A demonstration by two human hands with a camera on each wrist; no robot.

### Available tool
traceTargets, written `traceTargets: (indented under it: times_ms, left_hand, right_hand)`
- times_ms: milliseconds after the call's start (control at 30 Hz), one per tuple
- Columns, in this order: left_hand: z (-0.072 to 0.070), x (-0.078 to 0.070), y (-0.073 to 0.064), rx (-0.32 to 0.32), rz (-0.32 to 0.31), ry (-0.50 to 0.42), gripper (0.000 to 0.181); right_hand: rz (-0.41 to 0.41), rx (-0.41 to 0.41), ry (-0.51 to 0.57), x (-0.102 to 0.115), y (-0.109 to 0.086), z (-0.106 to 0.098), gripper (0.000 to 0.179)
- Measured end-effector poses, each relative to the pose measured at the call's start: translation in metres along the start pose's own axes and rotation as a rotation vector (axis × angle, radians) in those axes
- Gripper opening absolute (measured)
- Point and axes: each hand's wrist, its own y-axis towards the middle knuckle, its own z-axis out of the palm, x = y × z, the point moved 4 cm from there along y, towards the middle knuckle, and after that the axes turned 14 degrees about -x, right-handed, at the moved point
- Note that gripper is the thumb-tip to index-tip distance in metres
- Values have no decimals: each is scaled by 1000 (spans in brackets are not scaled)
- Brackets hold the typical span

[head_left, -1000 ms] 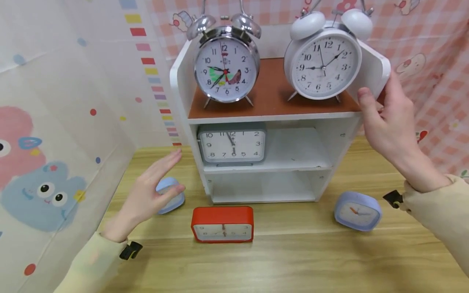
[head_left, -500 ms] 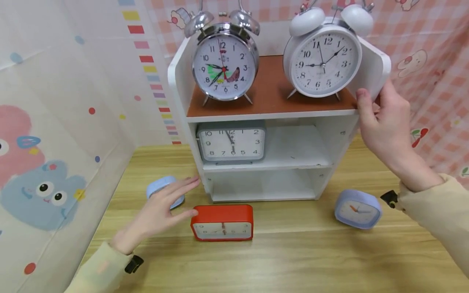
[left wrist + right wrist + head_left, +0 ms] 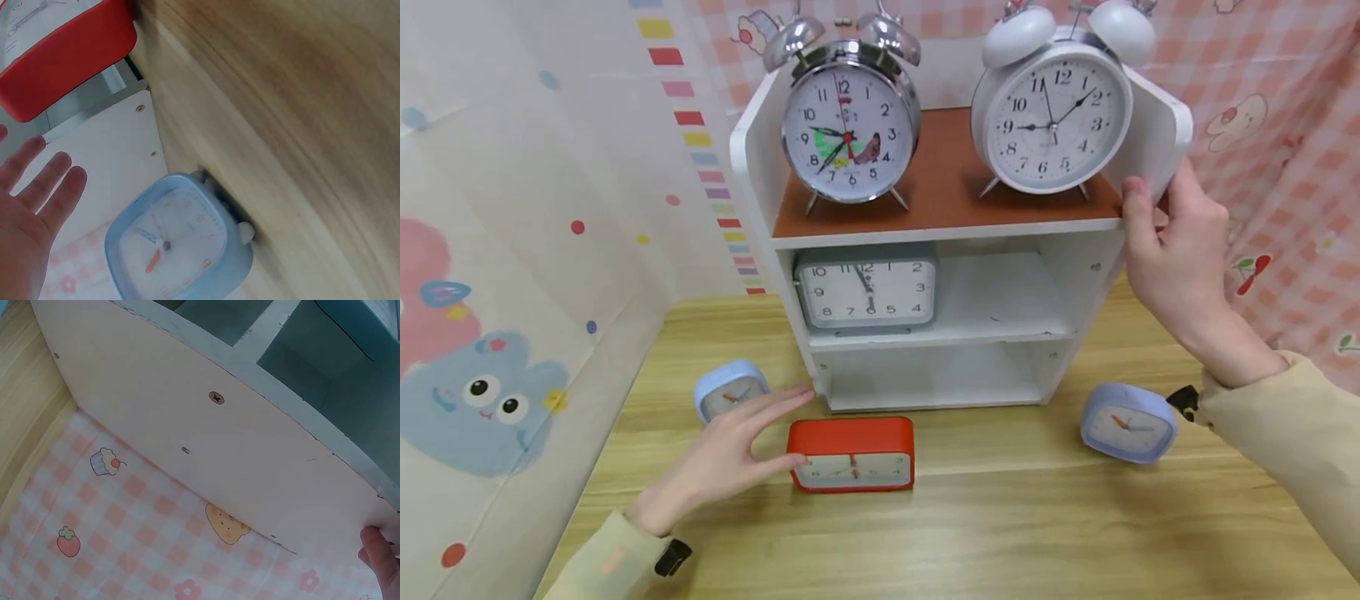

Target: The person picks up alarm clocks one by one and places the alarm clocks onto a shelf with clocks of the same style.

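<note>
My right hand (image 3: 1183, 258) grips the right side panel of a white shelf unit (image 3: 947, 229), thumb on the front edge. In the right wrist view, its fingers (image 3: 375, 547) lie against the panel's outer face. My left hand (image 3: 722, 462) reaches with extended fingers to the left end of a red rectangular clock (image 3: 852, 433); the thumb tip overlaps its face in the head view. Behind this hand stands a light-blue alarm clock (image 3: 711, 400), partly covered by it. The left wrist view has the spread fingers (image 3: 53, 181) between the red and blue clocks.
On the brown top shelf stand a silver twin-bell alarm clock (image 3: 850, 175) and a white one (image 3: 1060, 150). A grey rectangular clock (image 3: 850, 300) occupies the middle shelf's left side. A lavender clock (image 3: 1131, 425) is on the wooden table (image 3: 1000, 533), right. Patterned cloth (image 3: 1285, 67) hangs behind.
My left hand has moved right and down, from over the blue clock to the red clock's left end. My right hand stays on the shelf panel. The head view has shifted slightly.
</note>
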Motion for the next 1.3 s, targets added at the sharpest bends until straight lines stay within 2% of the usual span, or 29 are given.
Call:
traceTargets:
  times_ms: [233, 433, 833, 1100, 1300]
  left_hand:
    - [6, 0, -3, 20, -19, 8, 71]
    - [13, -2, -3, 33, -26, -38, 63]
    - [19, -3, -4, 113, -172, -176, 54]
    - [23, -3, -2, 123, -215, -250, 48]
    - [25, -1, -1, 153, -253, -298, 43]
  right_hand:
    - [16, -20, 7, -2, -1, 2, 42]
    - [21, -21, 15, -3, -1, 3, 42]
    - [23, -33, 22, -3, -2, 3, 41]
    - [31, -35, 26, -4, -3, 3, 40]
    - [-18, -29, 28, -2, -3, 2, 37]
